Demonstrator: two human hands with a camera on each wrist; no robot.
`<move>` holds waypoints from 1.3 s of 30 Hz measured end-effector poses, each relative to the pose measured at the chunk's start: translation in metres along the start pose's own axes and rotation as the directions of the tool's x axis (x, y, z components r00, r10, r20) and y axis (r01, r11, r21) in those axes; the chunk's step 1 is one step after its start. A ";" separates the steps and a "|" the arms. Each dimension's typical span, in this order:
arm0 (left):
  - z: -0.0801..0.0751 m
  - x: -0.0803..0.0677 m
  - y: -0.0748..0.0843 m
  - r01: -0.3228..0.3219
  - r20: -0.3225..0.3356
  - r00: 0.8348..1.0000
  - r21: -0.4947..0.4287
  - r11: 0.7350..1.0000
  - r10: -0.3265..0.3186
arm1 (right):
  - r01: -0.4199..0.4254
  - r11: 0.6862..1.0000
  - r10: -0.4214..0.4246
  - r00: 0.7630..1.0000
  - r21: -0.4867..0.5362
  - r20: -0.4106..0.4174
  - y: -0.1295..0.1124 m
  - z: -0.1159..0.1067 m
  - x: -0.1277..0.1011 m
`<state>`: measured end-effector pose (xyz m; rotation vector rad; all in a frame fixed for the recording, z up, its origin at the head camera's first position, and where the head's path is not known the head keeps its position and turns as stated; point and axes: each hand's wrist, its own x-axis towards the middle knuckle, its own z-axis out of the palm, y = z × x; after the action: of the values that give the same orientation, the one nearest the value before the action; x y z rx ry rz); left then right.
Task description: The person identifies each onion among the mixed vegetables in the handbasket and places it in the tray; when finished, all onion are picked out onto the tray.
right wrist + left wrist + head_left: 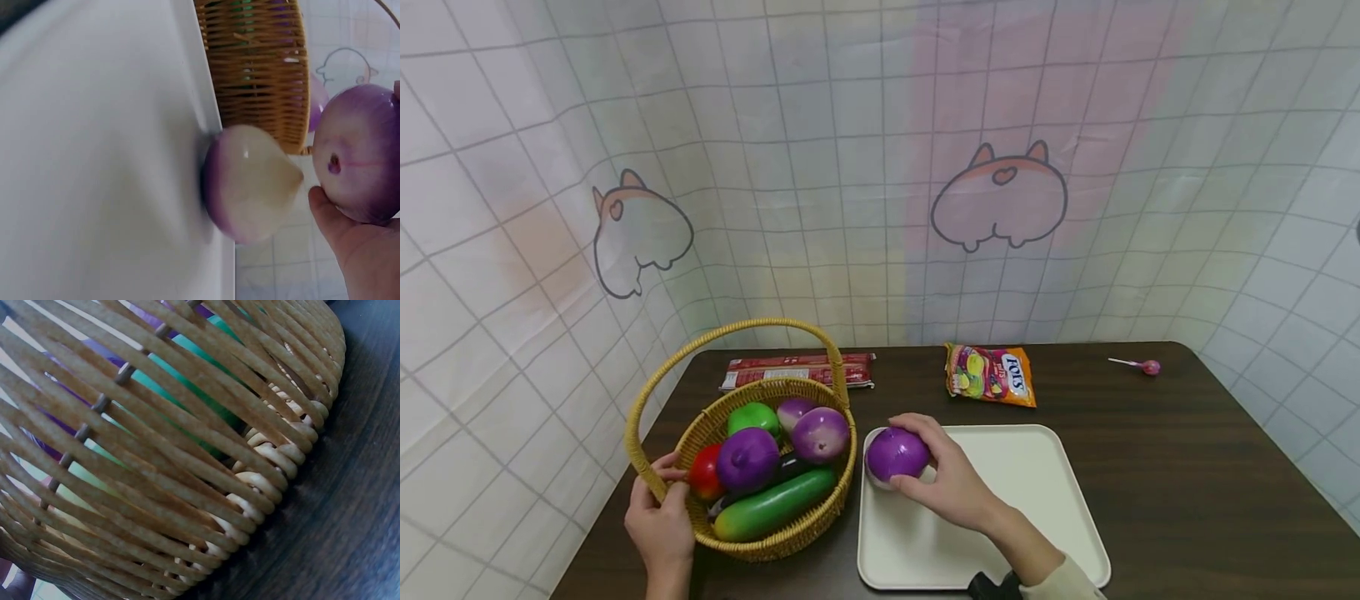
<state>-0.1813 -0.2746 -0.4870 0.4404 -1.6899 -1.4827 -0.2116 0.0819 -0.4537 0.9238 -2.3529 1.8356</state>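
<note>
My right hand (946,482) grips a purple onion (895,452) at the near-left corner of a white tray (1022,500). In the right wrist view the held onion (359,153) is right beside a second, paler onion (250,181) that lies on the tray (94,156) by its rim. My left hand (661,517) grips the left rim of a woven basket (790,533). The basket holds a green cucumber (775,504), a purple vegetable (747,460), two more onions (820,433), a green apple (754,418) and a red tomato (705,471). The left wrist view shows the basket wall (187,487).
On the dark wooden table (1187,467), a red packet (797,371) lies behind the basket. An orange candy bag (992,375) lies behind the tray, and a pink lollipop (1142,367) is at the far right. A checked curtain backs the table.
</note>
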 end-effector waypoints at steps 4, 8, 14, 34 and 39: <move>-0.001 0.000 -0.001 -0.002 0.013 1.000 -0.016 1.000 0.002 | -0.019 1.000 0.019 0.999 -0.010 -0.041 0.005 -0.010 -0.001; -0.001 0.000 0.000 0.000 0.015 1.000 -0.032 0.999 0.000 | -0.058 0.998 0.055 0.995 -0.039 -0.084 0.011 -0.023 -0.001; -0.002 0.000 0.001 -0.001 0.014 1.000 -0.011 1.000 0.001 | -0.132 0.984 0.115 0.984 -0.123 -0.138 0.020 -0.042 -0.001; -0.001 0.001 0.000 -0.017 0.011 1.000 -0.004 1.000 0.017 | -0.294 0.938 0.263 0.949 -0.186 -0.173 0.053 -0.078 -0.008; -0.001 0.000 -0.001 -0.006 0.008 1.000 0.006 1.000 0.006 | -0.331 0.914 0.310 0.943 -0.235 -0.119 0.059 -0.077 -0.011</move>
<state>-0.1812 -0.2757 -0.4882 0.4334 -1.7006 -1.4774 -0.2549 0.1633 -0.4857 0.4496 -2.7337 1.5662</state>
